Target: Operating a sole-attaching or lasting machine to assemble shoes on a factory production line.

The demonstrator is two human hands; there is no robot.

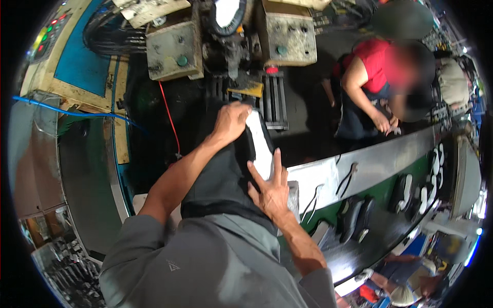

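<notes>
The fingers of the left hand [231, 120] curl together over the far end of a black shoe with a white sole [259, 143], gripping it from above. The fingers of the right hand [270, 190] are spread apart and flat, pressed against the near part of the shoe's white sole. The shoe lies between the two hands, in front of the person's chest, above a dark apron [218, 179] worn over a grey shirt [205, 262].

Just beyond the shoe stands a grimy press machine [231, 46] with two boxy beige housings bearing green buttons, and a red button lower down. A thin red cable [169, 115] hangs down on the machine's left side, and a blue hose [67, 110] runs across a worn yellow and blue panel further left.

To the right, a green conveyor belt [385, 192] with a metal side rail carries several black shoes with white soles [400, 192], well apart from the hands. Across the belt, another person in a red top [372, 64] bends over it, hands near the rail.
</notes>
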